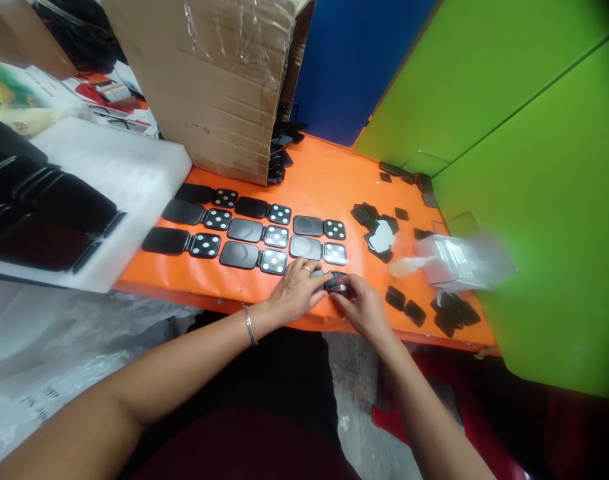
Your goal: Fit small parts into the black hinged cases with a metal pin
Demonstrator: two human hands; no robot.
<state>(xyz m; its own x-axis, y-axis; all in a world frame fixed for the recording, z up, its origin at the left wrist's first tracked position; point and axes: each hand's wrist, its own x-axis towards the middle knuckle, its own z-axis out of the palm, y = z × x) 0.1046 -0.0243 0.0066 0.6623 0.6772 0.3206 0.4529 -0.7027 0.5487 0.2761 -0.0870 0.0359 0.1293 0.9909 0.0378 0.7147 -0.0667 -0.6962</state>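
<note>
On the orange table top (pixel 329 180), at its front edge, lies a hinged black piece (pixel 318 273), partly hidden by my fingers. My left hand (pixel 297 288) steadies it, index finger stretched across the top and thumb at the near side. My right hand (pixel 362 307) pinches a small black square plate (pixel 337 283) at the piece's right end, where a pale dot shows. Just beyond are several similar hinged pieces laid out in rows, such as one black piece (pixel 238 254), each with a square end panel (pixel 273 261) bearing white dots.
A tall cardboard box (pixel 204 87) holding black parts stands behind the rows. White foam (pixel 149 150) with larger black pieces is at left. Loose black squares (pixel 454 313), a white pad (pixel 382 235), a small bottle (pixel 407 266) and a white box (pixel 447 260) lie right, beside a green panel (pixel 549 200).
</note>
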